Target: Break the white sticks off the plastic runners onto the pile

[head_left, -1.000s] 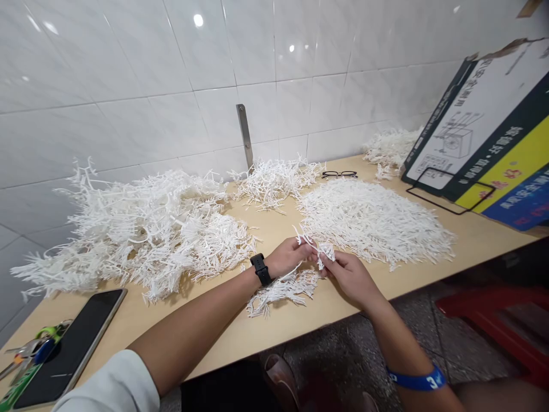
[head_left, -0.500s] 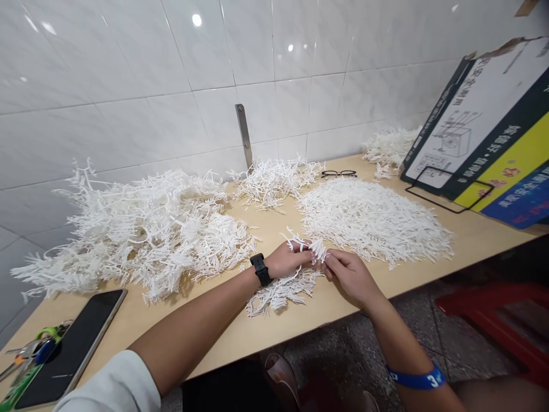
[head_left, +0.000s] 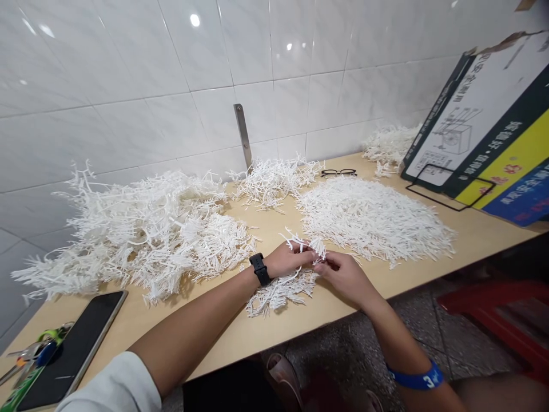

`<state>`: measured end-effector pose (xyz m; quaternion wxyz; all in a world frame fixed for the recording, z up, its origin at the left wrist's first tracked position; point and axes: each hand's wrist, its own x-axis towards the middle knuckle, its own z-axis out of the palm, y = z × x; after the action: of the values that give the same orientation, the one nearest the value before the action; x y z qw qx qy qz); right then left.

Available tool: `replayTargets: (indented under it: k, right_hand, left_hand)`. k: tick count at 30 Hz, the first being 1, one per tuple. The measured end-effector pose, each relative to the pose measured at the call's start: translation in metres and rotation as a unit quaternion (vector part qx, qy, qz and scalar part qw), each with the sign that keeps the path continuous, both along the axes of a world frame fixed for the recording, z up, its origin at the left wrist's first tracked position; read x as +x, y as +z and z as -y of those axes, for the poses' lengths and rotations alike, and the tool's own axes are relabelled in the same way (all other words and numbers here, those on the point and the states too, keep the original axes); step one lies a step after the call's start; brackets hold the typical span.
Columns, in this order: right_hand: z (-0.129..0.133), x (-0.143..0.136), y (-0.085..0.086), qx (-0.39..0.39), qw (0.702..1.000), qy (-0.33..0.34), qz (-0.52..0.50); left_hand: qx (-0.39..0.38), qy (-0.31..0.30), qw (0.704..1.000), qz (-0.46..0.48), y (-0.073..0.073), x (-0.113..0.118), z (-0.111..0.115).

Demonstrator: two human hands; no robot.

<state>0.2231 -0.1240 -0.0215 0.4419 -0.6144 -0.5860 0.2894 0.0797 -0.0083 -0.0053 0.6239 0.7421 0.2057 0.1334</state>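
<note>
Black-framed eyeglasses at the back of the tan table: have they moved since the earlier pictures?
No: against the grey metal strip fixed to the white tiled wall, the black-framed eyeglasses show no shift, lying to the strip's right.

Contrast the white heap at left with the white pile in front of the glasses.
The left heap is a tangle of branching pieces; the pile by the glasses looks like short, separate strands. The left heap rises tall, while the pile lies low and fairly even. The left heap spreads wider than the pile. Both are white and on the table.
</note>
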Motion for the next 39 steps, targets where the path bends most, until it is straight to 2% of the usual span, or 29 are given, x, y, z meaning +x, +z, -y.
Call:
replayTargets:
  k: [5,10,13,17,24,31,34,39]
  right_hand:
    - [0.0,-0.0044,0.0004,-0.023,0.996,-0.039,0.079]
    - [-0.0008,-0.0039,-0.0023,-0.004,0.998,-0.024,0.058]
    - [0.0,-0.004,-0.0019,-0.004,0.998,-0.016,0.054]
    - [0.0015,-0.0053,0.0015,-0.012,0.997,-0.024,0.072]
    - [0.0014,-0.0062,0.0049,-0.016,0.998,-0.037,0.045]
    - [-0.0016,-0.0021,0.0034,0.019,0.996,-0.091,-0.018]
    - [-0.0014,-0.0008,0.0019,0.009,0.998,-0.063,0.008]
    - [0.0,-0.0001,0.0003,0.012,0.999,-0.02,0.047]
  left_hand:
    - [-0.011,-0.005,1.0,0.004,-0.002,0.0008,0.0012]
    - [-0.078,-0.013,0.996,0.052,-0.0037,0.0041,0.0032]
    - [-0.029,0.001,0.998,0.05,-0.0024,0.0043,0.0025]
    - [0.065,0.087,0.994,0.03,-0.0016,0.0032,-0.0008]
    - [0.06,0.11,0.992,0.033,-0.0008,0.0027,-0.0019]
    - [0.096,0.024,0.995,-0.033,0.0011,0.0004,0.0043]
    - [0.093,-0.008,0.995,-0.025,-0.0013,-0.0001,0.0032]
    - [0.031,-0.04,0.999,0.015,-0.003,-0.0008,-0.0008]
